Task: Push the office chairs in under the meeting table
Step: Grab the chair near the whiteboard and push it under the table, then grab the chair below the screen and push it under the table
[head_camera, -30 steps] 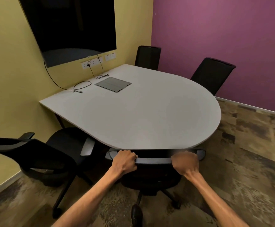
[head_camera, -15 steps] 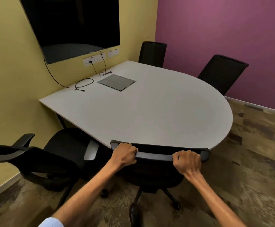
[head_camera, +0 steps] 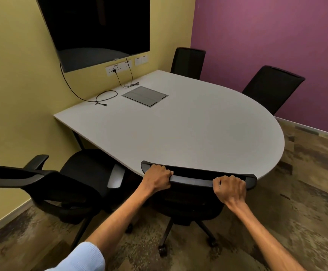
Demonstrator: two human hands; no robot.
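You've got both hands, left [head_camera: 157,178] and right [head_camera: 230,188], clamped on the chair [head_camera: 193,179] backrest top, chair right against the worktop [head_camera: 178,130] edge.

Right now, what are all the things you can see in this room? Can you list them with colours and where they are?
table: 1, light grey, middle of the room, against the yellow wall
chairs: 4, black; one at the near edge, held by its top; one at the left, turned sideways; two on the far side by the purple wall
screen: 1, black, on the yellow wall
sockets: 1 white strip, under the screen
cables: black, hanging from the wall onto the table
cover plate: 1, grey, set in the tabletop
carpet: brown, patchy
left hand: grip shut on the near chair's top
right hand: the same
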